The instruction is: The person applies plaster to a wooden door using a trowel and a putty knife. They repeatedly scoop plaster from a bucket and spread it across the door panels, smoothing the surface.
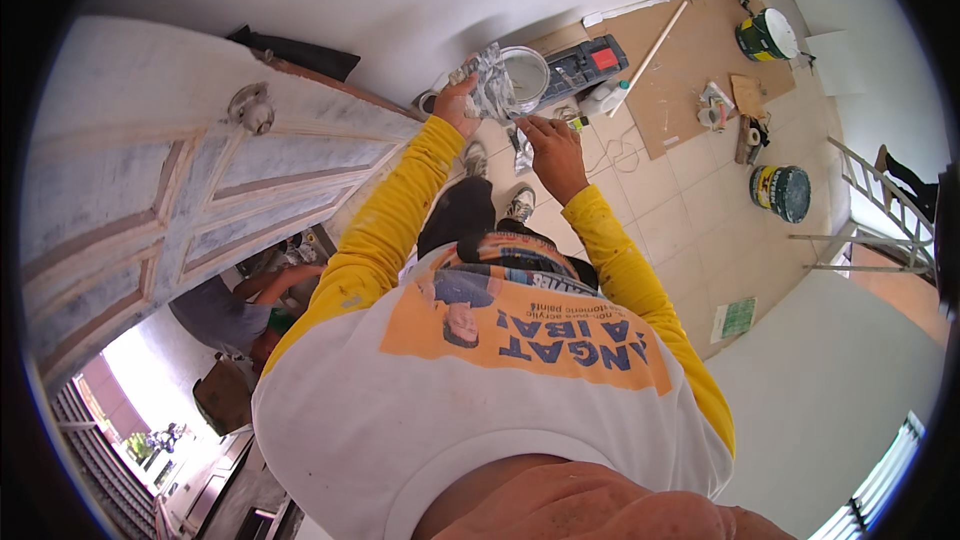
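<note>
A crumpled, greyish clear plastic wrap (490, 85) smeared with pale material is gripped in my left hand (457, 105), its fingers closed round one side. My right hand (556, 152) is at the lower right of the wrap, thumb and fingers pinched together. Something thin and dark seems to lie at its fingertips, too small to name. Just beyond both hands stands an open round bucket (541, 73) with a whitish rim and grey contents. The wrap hides part of it.
A panelled door (240, 175) with a round knob (252, 108) fills the left. Past the bucket lie a dark toolbox (585, 65), white bottle (607, 97), pole (650, 52) and brown board (655, 120). Paint buckets (780, 193) and a ladder (880, 202) stand right; another person (235, 310) works lower left.
</note>
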